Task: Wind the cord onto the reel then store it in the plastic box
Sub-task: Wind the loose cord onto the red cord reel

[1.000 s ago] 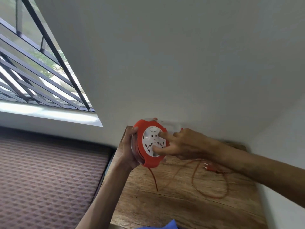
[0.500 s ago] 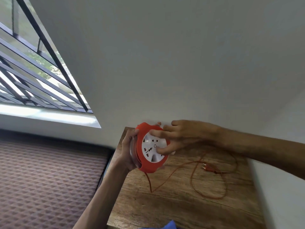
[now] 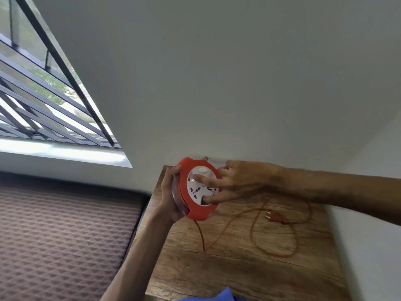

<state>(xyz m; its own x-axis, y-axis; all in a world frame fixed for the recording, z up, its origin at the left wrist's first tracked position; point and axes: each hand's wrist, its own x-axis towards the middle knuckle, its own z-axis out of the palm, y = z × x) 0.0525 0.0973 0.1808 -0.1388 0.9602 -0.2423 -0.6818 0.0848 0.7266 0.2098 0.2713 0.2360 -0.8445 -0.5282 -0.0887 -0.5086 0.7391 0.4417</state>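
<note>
An orange reel with a white socket face is held upright above the wooden table. My left hand grips its clear back side from the left. My right hand lies on the white face, fingers spread, with fingertips pressed into it. The orange cord hangs from the reel's bottom and lies in loose loops on the table, ending in an orange plug. A pale edge of the plastic box shows behind the reel against the wall; most of it is hidden.
White walls close off the table at the back and right. A brown patterned mattress lies to the left, below a barred window. A blue object pokes in at the bottom edge.
My right hand has turned around the reel's white face, from its lower side to its top and right. The loose cord on the table has shifted slightly. The left hand keeps its hold.
</note>
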